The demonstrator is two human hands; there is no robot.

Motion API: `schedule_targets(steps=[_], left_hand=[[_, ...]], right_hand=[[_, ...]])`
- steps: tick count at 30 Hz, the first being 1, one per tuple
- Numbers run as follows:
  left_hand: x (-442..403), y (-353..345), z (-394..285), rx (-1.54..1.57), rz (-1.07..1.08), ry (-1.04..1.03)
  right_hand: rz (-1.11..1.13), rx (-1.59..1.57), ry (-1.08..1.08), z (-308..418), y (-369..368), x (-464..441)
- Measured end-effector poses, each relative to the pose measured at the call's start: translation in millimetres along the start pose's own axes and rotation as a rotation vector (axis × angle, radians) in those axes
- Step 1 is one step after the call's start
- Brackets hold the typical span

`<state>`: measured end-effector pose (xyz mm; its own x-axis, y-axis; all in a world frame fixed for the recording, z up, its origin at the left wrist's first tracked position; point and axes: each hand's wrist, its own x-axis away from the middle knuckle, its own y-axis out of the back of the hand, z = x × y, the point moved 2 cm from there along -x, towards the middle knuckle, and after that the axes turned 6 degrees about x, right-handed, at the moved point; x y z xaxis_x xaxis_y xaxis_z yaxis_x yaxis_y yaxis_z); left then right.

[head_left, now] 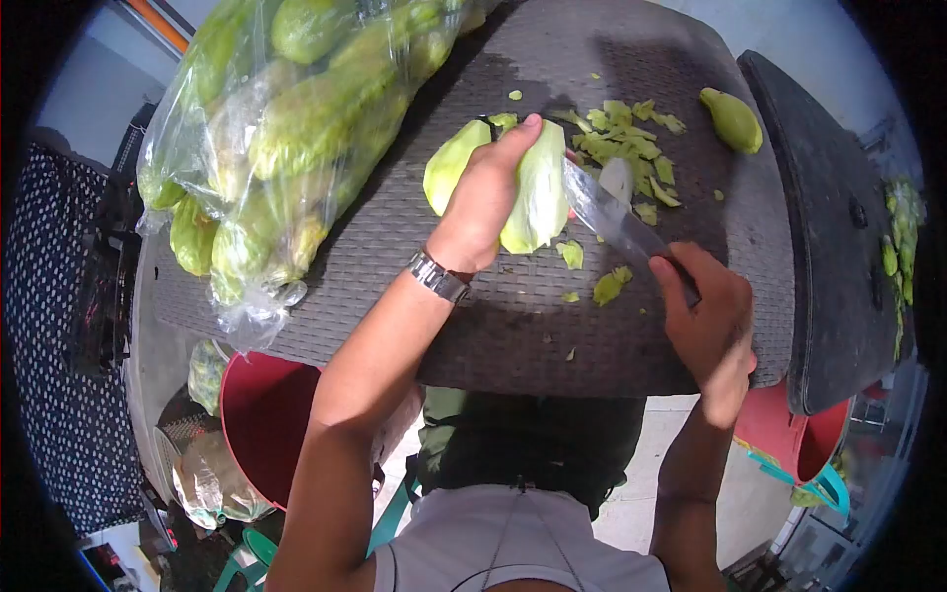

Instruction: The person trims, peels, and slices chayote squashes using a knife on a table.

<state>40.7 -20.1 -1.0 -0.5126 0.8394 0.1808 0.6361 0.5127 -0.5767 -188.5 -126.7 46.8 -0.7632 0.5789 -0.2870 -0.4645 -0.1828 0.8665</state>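
Note:
My left hand, with a metal watch on the wrist, is closed around a peeled chayote, pale with green streaks. In my right hand is a knife, its broad blade slanting up to the chayote's right side. The blade tip is partly hidden at the chayote's edge. Just left of my left hand lies another pale green chayote, partly covered by the hand. Green peelings are scattered beyond the knife, and a few small scraps lie below it.
A clear plastic bag full of chayotes covers the left of the dark woven-pattern tabletop. One unpeeled chayote sits at the far right. Below the table edge are a red bin on the left and a red bucket on the right.

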Motion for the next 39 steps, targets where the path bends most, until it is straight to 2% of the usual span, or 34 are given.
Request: schedule_targets(steps=[4, 12, 16, 18, 21, 23, 27, 30, 33, 36, 39], left_hand=[[1, -3, 0, -0.164, -0.044, -0.107], [-1, -2, 3, -0.041, -0.008, -0.072], [1, -2, 0, 0.018, 0.006, -0.036], [2, -3, -4, -0.013, -0.052, -0.151], [2, -3, -10, -0.063, -0.127, -0.369], [0, -3, -11, -0.142, -0.167, -0.521], [3, -5, -13, -0.14, -0.15, -0.585], [6, -4, -13, -0.372, -0.094, -0.647], [4, -6, -10, -0.127, 0.031, -0.634], [6, -1, -19, -0.104, -0.015, -0.608], [1, 1, -19, 0.049, -0.015, -0.489]], right_hand=[[-0.018, -0.015, -0.013, 2, 1, 6], [-0.015, -0.065, -0.032, 16, -5, 17], [0.009, 0.019, 0.053, 12, -5, 17], [0.07, 0.092, 0.125, 8, 2, 15], [-0.013, 0.003, 0.168, -3, 7, 12], [-0.063, 0.01, 0.081, -1, 6, 11], [-0.071, -0.072, -0.011, 0, -3, 11], [-0.098, -0.218, -0.042, 19, -13, 12], [0.004, -0.141, 0.026, 19, -18, 13], [-0.075, 0.083, 0.029, 9, -11, 14], [-0.049, 0.027, -0.115, -3, -4, 12]])
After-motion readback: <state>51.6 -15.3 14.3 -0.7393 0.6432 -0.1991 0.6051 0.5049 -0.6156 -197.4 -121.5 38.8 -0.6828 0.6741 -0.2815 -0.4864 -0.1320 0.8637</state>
